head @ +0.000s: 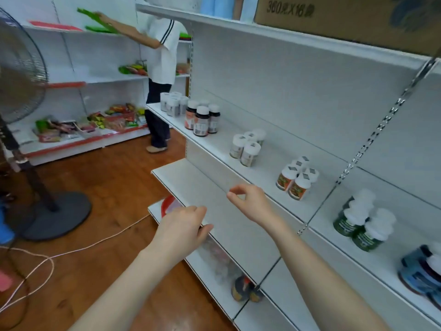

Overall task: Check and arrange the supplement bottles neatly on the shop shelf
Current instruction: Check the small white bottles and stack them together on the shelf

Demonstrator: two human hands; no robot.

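Biggest thing here is the white shelf unit [222, 142]. The supplement bottles sit on its middle shelf in little clusters, well apart from each other. From the far end it goes white tubs [173, 103], dark brown bottles [202, 118], white-capped ones [247, 146], orange-label ones [298, 179], then green ones [362, 225] that look stacked two high, and blue ones [422, 273] at the edge of view.

Both hands hover out front of the lower shelf, well short of any bottle. The left hand [183, 225] is loosely curled with nothing in it, and I can't tell if it touches the shelf lip. The right hand [250, 201] is empty too, thumb and forefinger nearly meeting.

My guess is these are light, rigid plastic with slick labels — easy to tip the neighbours. I'd wrap fingers round the body just under the cap, and lift the top green ones off first.
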